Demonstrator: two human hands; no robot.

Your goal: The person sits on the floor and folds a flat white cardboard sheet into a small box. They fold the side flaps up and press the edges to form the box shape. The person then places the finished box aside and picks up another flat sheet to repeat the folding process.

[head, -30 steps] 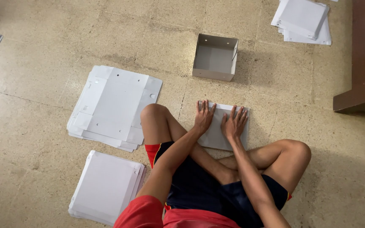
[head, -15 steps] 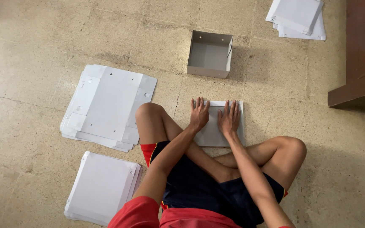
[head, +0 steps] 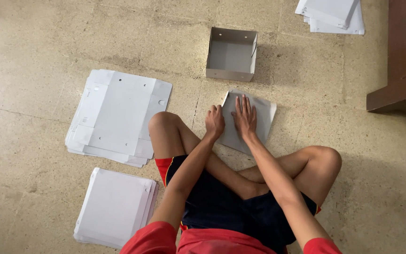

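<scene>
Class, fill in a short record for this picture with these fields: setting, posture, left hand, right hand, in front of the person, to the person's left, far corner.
Setting: speckled stone floor
Posture: seated cross-legged
Left hand: curled, on the edge of the grey card sheet
Right hand: flat, fingers spread on the same sheet
In front of the person: open folded grey box
To the person's left: two stacks of flat sheets, upper stack, lower stack
Far corner: another sheet pile, brown wooden furniture
</scene>
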